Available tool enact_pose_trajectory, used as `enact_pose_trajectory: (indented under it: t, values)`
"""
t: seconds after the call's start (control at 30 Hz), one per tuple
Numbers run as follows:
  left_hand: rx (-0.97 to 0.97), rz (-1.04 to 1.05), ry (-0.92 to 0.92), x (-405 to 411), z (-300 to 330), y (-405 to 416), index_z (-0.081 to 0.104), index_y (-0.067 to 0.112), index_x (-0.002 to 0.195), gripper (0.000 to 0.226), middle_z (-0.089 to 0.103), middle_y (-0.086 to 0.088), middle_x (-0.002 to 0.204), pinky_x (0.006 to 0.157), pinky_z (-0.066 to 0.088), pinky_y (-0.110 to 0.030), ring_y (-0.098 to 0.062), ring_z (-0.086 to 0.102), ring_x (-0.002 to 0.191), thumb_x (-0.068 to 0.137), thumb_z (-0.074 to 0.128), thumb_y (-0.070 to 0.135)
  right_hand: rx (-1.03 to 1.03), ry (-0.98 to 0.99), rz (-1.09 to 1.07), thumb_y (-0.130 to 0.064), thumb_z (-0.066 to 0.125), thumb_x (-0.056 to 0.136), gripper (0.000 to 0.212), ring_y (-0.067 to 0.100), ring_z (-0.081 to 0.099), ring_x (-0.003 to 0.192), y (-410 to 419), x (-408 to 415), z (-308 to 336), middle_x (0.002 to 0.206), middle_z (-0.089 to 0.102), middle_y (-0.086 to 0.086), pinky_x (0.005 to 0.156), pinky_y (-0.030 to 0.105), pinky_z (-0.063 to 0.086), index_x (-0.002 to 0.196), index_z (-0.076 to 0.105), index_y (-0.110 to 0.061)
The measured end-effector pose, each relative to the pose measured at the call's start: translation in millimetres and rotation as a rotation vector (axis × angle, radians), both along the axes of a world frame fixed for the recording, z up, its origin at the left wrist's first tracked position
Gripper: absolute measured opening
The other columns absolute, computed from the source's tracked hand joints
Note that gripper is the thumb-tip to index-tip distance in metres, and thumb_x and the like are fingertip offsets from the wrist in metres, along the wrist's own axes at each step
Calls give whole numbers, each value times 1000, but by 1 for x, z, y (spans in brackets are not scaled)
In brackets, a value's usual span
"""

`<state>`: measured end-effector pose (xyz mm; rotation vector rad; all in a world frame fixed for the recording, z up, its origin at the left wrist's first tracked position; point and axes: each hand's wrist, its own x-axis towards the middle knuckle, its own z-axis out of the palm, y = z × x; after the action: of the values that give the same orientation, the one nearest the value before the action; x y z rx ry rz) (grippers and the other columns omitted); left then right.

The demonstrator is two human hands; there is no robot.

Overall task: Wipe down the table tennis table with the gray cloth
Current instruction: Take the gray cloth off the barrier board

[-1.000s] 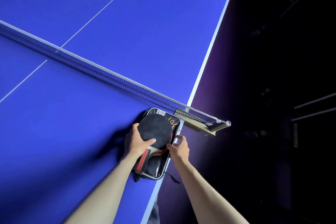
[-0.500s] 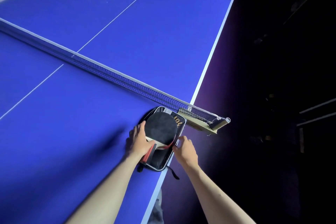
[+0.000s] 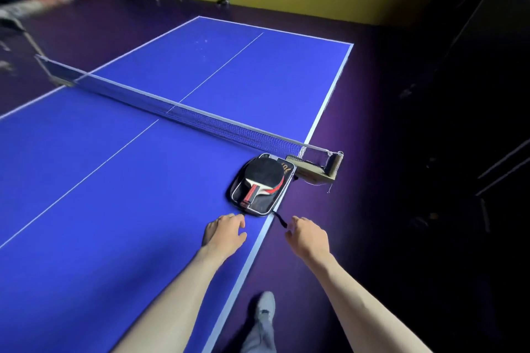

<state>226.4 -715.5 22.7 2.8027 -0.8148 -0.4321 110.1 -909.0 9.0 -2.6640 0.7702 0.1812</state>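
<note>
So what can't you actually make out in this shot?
All in the head view:
- Gray cloth: nowhere in view.
- Table tennis table: its near end is cut off by the bottom and left edges.
- Upper left corner of the room: blurred.
- Writing on the paddle case: partly covered by the paddle.
- Right side of the room: too dark.

Your paddle (image 3: 262, 176) lies on its case (image 3: 259, 205), which sits on the worktop (image 3: 114, 195) at the right edge, just before the net (image 3: 200, 120). The net post (image 3: 332, 165) stands right of the case, off the edge.
</note>
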Motion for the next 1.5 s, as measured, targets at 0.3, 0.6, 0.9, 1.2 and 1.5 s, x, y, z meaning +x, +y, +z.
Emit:
enact_pose_trajectory:
  t: [0.3, 0.6, 0.9, 1.2, 1.5]
  values:
    - [65, -39, -88, -116, 39, 109, 62, 27, 110, 14, 66, 12, 109, 78, 44, -29, -15, 64, 98, 99, 57, 34, -46, 6, 79, -20, 49, 89, 14, 32, 51, 74, 90, -117, 28, 85, 59, 1, 62, 33, 38, 95, 60, -12]
    - [33, -180, -159, -180, 45, 222, 63, 24, 114, 17, 67, 8, 111, 80, 47, -29, -17, 64, 101, 101, 54, 30, -107, -18, -14, -21, 48, 88, 18, 29, 52, 71, 209, -199, 41, 93, 70, 1, 61, 33, 39, 96, 61, -14]
    - [75, -301, -116, -254, 24, 380, 62, 23, 112, 16, 67, 5, 108, 75, 44, -31, -20, 63, 100, 100, 52, 26, -36, 22, -123, -23, 48, 86, 15, 32, 64, 79, 395, -270, 45, 88, 69, 1, 66, 33, 49, 91, 61, -16]
    - [57, -245, -150, -328, 40, 524, 62, 21, 107, 14, 67, 5, 104, 75, 48, -31, -19, 64, 94, 101, 53, 29, 5, -23, -103, -23, 47, 86, 18, 31, 67, 79, 536, -343, 56, 86, 69, 1, 66, 33, 50, 92, 63, -18]
    - [14, -115, -158, -385, 75, 686, 63, 25, 108, 14, 66, 9, 106, 79, 47, -30, -17, 64, 97, 99, 55, 32, 106, -39, 18, -24, 44, 90, 25, 27, 67, 87, 694, -372, 64, 93, 72, -2, 75, 33, 54, 101, 67, -26]
